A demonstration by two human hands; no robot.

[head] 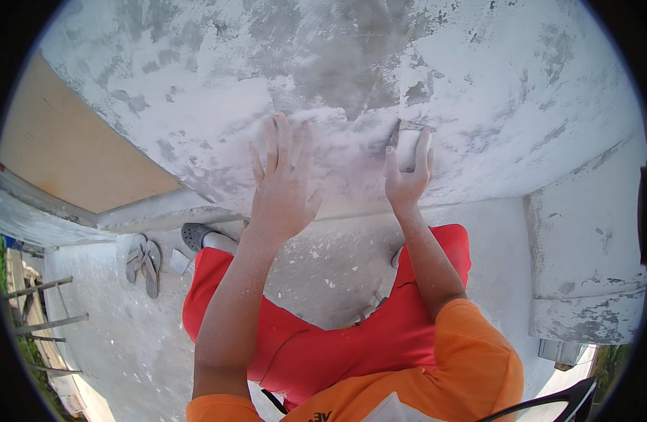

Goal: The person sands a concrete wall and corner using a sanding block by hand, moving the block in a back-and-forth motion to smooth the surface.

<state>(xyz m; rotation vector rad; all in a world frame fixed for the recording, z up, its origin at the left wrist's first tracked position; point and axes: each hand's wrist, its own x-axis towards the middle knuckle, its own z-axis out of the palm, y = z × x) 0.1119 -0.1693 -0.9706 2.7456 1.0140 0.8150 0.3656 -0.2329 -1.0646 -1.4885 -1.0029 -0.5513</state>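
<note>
A wall with patchy white and grey plaster [228, 95] fills the view in front of me. My left hand [284, 184], dusty and with its fingers spread, is at the lower part of this wall, holding nothing. To its right, my right hand [410, 169] grips a pale rectangular block [407, 147] against the plaster, thumb on one side and fingers on the other. A dark, thin sheet, perhaps sandpaper, shows around the block's top and left edges. The block's face towards the wall is hidden.
Below the wall lies a dusty concrete floor [323, 264] with pale flakes. A pair of sandals [150, 266] lies at the left, near a ladder-like frame [49, 322]. A wooden panel [81, 142] is at the upper left; a plastered pillar [587, 248] stands at the right.
</note>
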